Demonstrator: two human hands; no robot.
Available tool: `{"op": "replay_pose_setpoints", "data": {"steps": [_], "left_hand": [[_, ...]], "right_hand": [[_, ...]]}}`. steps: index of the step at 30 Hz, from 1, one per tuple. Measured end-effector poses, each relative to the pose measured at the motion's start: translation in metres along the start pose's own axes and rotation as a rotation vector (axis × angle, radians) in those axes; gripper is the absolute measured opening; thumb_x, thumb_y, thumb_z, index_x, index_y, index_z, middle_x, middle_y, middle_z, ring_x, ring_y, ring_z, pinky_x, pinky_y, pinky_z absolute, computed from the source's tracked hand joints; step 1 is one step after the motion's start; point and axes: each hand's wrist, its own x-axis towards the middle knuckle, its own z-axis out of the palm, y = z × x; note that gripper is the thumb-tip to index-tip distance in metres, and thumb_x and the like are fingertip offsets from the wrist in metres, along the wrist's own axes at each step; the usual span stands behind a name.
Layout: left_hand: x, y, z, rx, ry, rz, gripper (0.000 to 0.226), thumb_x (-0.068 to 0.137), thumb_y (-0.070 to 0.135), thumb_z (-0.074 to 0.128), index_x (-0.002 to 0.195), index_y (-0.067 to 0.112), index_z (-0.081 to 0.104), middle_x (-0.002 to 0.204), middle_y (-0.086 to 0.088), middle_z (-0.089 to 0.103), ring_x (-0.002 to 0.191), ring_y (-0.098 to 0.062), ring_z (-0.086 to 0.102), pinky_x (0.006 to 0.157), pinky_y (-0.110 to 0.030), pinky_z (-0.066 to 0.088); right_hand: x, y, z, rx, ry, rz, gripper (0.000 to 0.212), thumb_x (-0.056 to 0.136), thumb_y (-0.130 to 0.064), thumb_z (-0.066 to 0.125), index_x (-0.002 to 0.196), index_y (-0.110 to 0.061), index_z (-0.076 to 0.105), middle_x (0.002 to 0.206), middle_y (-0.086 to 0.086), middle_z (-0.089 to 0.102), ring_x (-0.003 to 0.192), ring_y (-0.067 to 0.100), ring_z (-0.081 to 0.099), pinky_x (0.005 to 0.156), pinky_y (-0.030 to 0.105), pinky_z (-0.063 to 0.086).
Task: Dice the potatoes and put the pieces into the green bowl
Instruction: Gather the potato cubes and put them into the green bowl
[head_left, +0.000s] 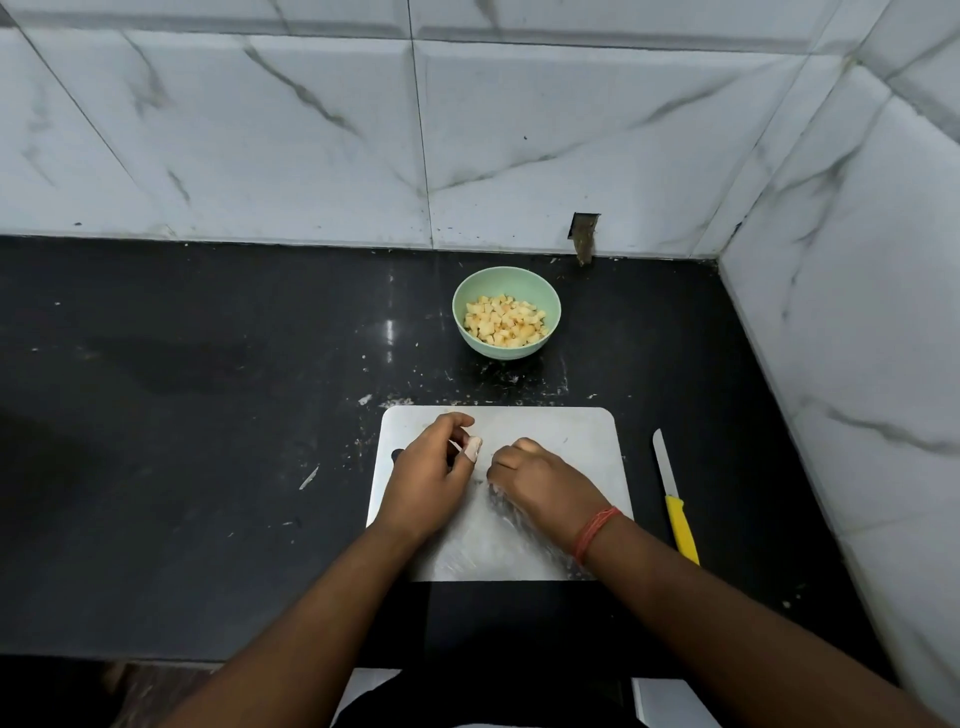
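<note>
A green bowl (506, 345) stands on the black counter beyond the board, filled with several yellow potato cubes (506, 321). Over the steel cutting board (571, 431) my left hand (428, 475) pinches a small pale potato piece (472, 448) in its curled fingers. My right hand (537, 480) lies on the board just right of it with the fingers curled under; what they hold, if anything, is hidden. A knife with a yellow handle (674, 499) lies on the counter to the right of the board, untouched.
The black counter (208, 415) carries small scraps and peel bits left of the board. Marble-tiled walls close off the back and the right side. The counter's front edge runs just under my forearms.
</note>
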Motion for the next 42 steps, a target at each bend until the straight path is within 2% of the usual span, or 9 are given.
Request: {"op": "replay_pose_setpoints", "data": {"steps": [6, 10, 13, 17, 22, 28, 32, 36, 42], "left_hand": [[0.007, 0.005, 0.000, -0.056, 0.028, -0.001, 0.023, 0.101, 0.037, 0.059, 0.122, 0.030, 0.057, 0.095, 0.017, 0.063, 0.080, -0.007, 0.061, 0.079, -0.040, 0.053], [0.018, 0.011, -0.002, -0.127, 0.060, -0.021, 0.023, 0.099, 0.041, 0.059, 0.121, 0.037, 0.056, 0.099, 0.020, 0.063, 0.081, -0.011, 0.063, 0.078, -0.046, 0.056], [0.036, 0.024, -0.004, -0.162, 0.097, 0.009, 0.021, 0.099, 0.036, 0.061, 0.120, 0.037, 0.055, 0.099, 0.016, 0.065, 0.086, -0.009, 0.065, 0.080, -0.045, 0.057], [0.068, 0.041, -0.008, -0.170, 0.123, 0.058, 0.021, 0.100, 0.032, 0.061, 0.120, 0.027, 0.058, 0.101, 0.012, 0.066, 0.090, -0.006, 0.064, 0.081, -0.042, 0.057], [0.102, 0.047, -0.012, 0.003, 0.121, 0.114, 0.025, 0.100, 0.029, 0.060, 0.121, 0.017, 0.061, 0.112, 0.004, 0.063, 0.101, -0.012, 0.061, 0.090, -0.044, 0.053], [0.077, 0.009, -0.017, 0.202, 0.061, 0.164, 0.018, 0.101, 0.031, 0.056, 0.115, 0.021, 0.062, 0.111, 0.008, 0.059, 0.101, -0.015, 0.059, 0.091, -0.048, 0.051], [0.045, -0.013, -0.006, 0.199, 0.036, 0.162, 0.014, 0.102, 0.029, 0.057, 0.112, 0.022, 0.063, 0.110, 0.009, 0.059, 0.100, -0.016, 0.058, 0.089, -0.046, 0.050], [0.033, -0.018, -0.001, 0.165, 0.010, 0.144, 0.025, 0.101, 0.039, 0.048, 0.112, 0.021, 0.062, 0.109, 0.011, 0.058, 0.098, -0.015, 0.057, 0.088, -0.046, 0.051], [0.028, -0.016, 0.002, 0.165, 0.018, 0.156, 0.016, 0.102, 0.029, 0.054, 0.113, 0.021, 0.062, 0.109, 0.016, 0.055, 0.097, -0.010, 0.054, 0.089, -0.045, 0.051]], "right_hand": [[0.006, 0.007, -0.007, 0.360, 0.018, 0.256, 0.013, 0.086, -0.012, 0.063, 0.090, -0.018, 0.073, 0.090, -0.004, 0.066, 0.085, 0.013, 0.060, 0.078, 0.026, 0.049], [0.011, 0.013, -0.026, 0.862, 0.171, 0.657, 0.014, 0.086, -0.011, 0.071, 0.090, -0.024, 0.076, 0.087, -0.012, 0.072, 0.082, 0.000, 0.066, 0.078, 0.017, 0.052], [0.038, 0.029, -0.055, 0.937, 0.346, 0.721, 0.015, 0.086, -0.009, 0.071, 0.088, -0.024, 0.073, 0.086, -0.009, 0.073, 0.084, 0.004, 0.068, 0.077, 0.021, 0.055], [0.093, 0.056, -0.090, 0.645, 0.513, 0.612, 0.014, 0.084, -0.003, 0.067, 0.087, -0.015, 0.071, 0.093, -0.007, 0.068, 0.084, 0.003, 0.065, 0.076, 0.018, 0.055], [0.128, 0.079, -0.087, 0.203, 0.163, 0.452, 0.029, 0.088, 0.001, 0.053, 0.105, -0.015, 0.072, 0.110, 0.004, 0.065, 0.102, 0.021, 0.061, 0.092, 0.033, 0.050], [0.075, 0.055, -0.056, 0.388, 0.376, 0.392, 0.029, 0.086, 0.008, 0.052, 0.097, -0.009, 0.073, 0.099, 0.003, 0.067, 0.092, 0.016, 0.062, 0.086, 0.029, 0.052], [0.039, 0.042, -0.029, 0.495, 0.208, 0.390, 0.028, 0.088, 0.004, 0.053, 0.100, -0.012, 0.073, 0.100, -0.001, 0.067, 0.092, 0.013, 0.063, 0.084, 0.025, 0.050], [0.010, 0.030, -0.014, 0.261, -0.124, 0.022, 0.038, 0.084, -0.007, 0.057, 0.118, -0.020, 0.066, 0.117, -0.004, 0.062, 0.108, 0.017, 0.056, 0.091, 0.031, 0.049], [-0.009, 0.031, -0.001, 0.052, -0.078, -0.191, 0.025, 0.091, -0.012, 0.057, 0.114, -0.018, 0.065, 0.119, -0.002, 0.062, 0.108, 0.020, 0.055, 0.086, 0.032, 0.052]]}}
